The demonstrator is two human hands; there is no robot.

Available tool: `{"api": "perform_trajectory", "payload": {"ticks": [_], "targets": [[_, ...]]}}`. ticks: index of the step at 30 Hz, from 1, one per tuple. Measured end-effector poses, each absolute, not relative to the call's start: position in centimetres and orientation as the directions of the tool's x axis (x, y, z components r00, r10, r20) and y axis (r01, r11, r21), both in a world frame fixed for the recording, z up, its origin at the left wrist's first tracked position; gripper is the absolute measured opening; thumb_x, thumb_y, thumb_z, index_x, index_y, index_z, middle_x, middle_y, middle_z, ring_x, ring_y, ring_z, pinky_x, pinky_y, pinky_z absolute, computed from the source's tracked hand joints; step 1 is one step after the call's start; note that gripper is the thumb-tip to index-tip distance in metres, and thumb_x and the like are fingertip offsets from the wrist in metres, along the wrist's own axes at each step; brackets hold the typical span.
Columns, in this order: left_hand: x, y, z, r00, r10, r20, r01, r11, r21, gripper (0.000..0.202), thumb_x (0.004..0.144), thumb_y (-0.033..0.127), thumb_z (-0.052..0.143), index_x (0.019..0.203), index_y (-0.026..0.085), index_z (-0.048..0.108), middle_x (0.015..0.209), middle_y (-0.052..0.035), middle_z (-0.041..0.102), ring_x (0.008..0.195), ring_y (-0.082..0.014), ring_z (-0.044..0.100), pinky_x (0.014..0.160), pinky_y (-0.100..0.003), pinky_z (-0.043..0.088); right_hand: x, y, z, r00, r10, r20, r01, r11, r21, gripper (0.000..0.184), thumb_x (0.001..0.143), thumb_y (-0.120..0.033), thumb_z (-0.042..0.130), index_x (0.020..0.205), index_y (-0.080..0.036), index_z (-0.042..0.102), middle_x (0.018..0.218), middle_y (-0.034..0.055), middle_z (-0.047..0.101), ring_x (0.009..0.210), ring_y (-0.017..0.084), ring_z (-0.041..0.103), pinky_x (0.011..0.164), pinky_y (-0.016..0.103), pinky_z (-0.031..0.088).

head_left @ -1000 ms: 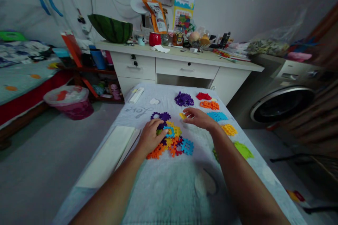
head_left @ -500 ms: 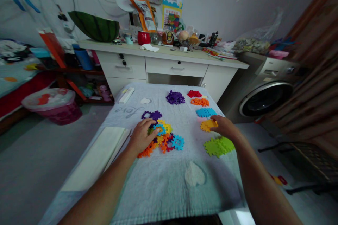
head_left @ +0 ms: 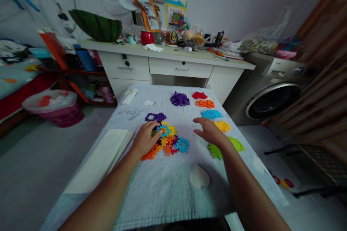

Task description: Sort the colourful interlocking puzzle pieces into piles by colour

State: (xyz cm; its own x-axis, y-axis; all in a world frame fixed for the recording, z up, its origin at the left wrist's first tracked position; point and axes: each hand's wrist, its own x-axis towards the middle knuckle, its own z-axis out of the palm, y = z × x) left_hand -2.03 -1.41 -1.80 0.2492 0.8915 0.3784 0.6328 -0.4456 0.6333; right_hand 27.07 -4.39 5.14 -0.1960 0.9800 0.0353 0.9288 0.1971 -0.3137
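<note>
Our left hand [head_left: 146,139] rests on the mixed pile of interlocking tiles [head_left: 175,143]; we cannot tell whether its curled fingers grip anything. Our right hand [head_left: 210,133] hovers just right of that pile, fingers spread and empty.

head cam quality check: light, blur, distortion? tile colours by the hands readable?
Head view: dim, cool cast, no glare; fisheye bows the desk edge; the left margin is smeared; the mixed tile pile under the left hand and the yellow pile beside the right hand read clearly by colour.
</note>
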Motion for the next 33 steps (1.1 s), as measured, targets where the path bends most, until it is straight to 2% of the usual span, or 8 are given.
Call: {"api": "perform_trajectory", "payload": {"ticks": [4,9,14,17,22,27,30,33], "targets": [[-2.0,-1.5,-1.3,0.247,0.890,0.384,0.630,-0.448,0.635,0.027,0.087,0.037,0.053,0.103,0.020,0.066,0.110,-0.0071,0.067,0.105,-0.0233,0.062,0.098,-0.041,0.048,21.6,-4.3,3.4,-0.355,0.934,0.036,0.833,0.333,-0.442,0.042,0.085,-0.027,0.064,0.126,-0.019,0.060,0.125,0.0117,0.064,0.117,0.026,0.057,0.102,0.041,0.040],[-2.1,-1.6,-1.2,0.246,0.892,0.378,0.641,-0.443,0.627,0.027,0.086,0.036,0.053,0.104,0.021,0.066,0.107,-0.0068,0.070,0.103,-0.0242,0.064,0.097,-0.041,0.049,18.2,-3.7,1.3,-0.402,0.894,0.198,0.758,0.447,-0.475,0.056,0.083,-0.028,0.066,0.136,-0.018,0.051,0.137,0.0123,0.056,0.125,0.026,0.049,0.105,0.041,0.035],[-1.9,-1.7,-1.1,0.245,0.894,0.375,0.633,-0.441,0.637,0.028,0.088,0.038,0.050,0.105,0.022,0.067,0.106,-0.0061,0.072,0.101,-0.0233,0.065,0.095,-0.040,0.050,17.3,-3.6,0.7,-0.452,0.868,0.208,0.710,0.491,-0.505,0.033,0.087,-0.023,0.064,0.120,-0.025,0.062,0.127,0.0059,0.064,0.119,0.023,0.053,0.104,0.039,0.033],[-1.9,-1.8,-1.0,0.251,0.893,0.373,0.619,-0.445,0.648,0.032,0.091,0.041,0.046,0.105,0.022,0.067,0.106,-0.0061,0.072,0.101,-0.0224,0.065,0.095,-0.039,0.050,17.0,-3.8,0.6,-0.443,0.869,0.219,0.710,0.490,-0.506,0.023,0.089,-0.021,0.062,0.111,-0.025,0.065,0.122,0.0056,0.065,0.117,0.022,0.054,0.102,0.038,0.034],[-2.0,-1.8,-0.8,0.260,0.887,0.382,0.618,-0.457,0.640,0.034,0.093,0.043,0.044,0.106,0.021,0.067,0.108,-0.0065,0.071,0.104,-0.0226,0.064,0.096,-0.039,0.049,17.4,-3.5,0.4,-0.326,0.905,0.274,0.745,0.424,-0.515,0.018,0.093,-0.021,0.052,0.106,-0.021,0.066,0.109,0.0079,0.068,0.106,0.022,0.057,0.096,0.035,0.039],[-2.0,-1.8,-0.6,0.255,0.885,0.389,0.619,-0.459,0.638,0.033,0.092,0.043,0.046,0.103,0.022,0.067,0.106,-0.0063,0.071,0.102,-0.0230,0.063,0.095,-0.040,0.049,19.7,-2.6,0.6,-0.010,0.938,0.347,0.743,0.239,-0.625,0.024,0.096,-0.027,0.042,0.098,-0.021,0.065,0.098,0.0070,0.068,0.095,0.020,0.060,0.087,0.030,0.043],[-2.0,-1.8,-0.7,0.275,0.882,0.382,0.624,-0.466,0.627,0.031,0.090,0.044,0.048,0.102,0.022,0.067,0.106,-0.0066,0.070,0.103,-0.0235,0.062,0.096,-0.041,0.048,21.2,-2.5,0.8,0.154,0.937,0.312,0.722,0.109,-0.684,0.026,0.096,-0.031,0.041,0.105,-0.022,0.063,0.087,0.0041,0.068,0.084,0.020,0.062,0.078,0.028,0.044],[-2.0,-1.8,-0.8,0.287,0.878,0.382,0.629,-0.474,0.617,0.029,0.089,0.043,0.051,0.100,0.022,0.067,0.106,-0.0062,0.069,0.104,-0.0240,0.062,0.096,-0.041,0.048,22.3,-2.3,0.6,0.231,0.941,0.247,0.734,-0.003,-0.679,0.028,0.095,-0.032,0.041,0.111,-0.022,0.062,0.077,0.0023,0.067,0.074,0.019,0.062,0.071,0.027,0.043]]}}
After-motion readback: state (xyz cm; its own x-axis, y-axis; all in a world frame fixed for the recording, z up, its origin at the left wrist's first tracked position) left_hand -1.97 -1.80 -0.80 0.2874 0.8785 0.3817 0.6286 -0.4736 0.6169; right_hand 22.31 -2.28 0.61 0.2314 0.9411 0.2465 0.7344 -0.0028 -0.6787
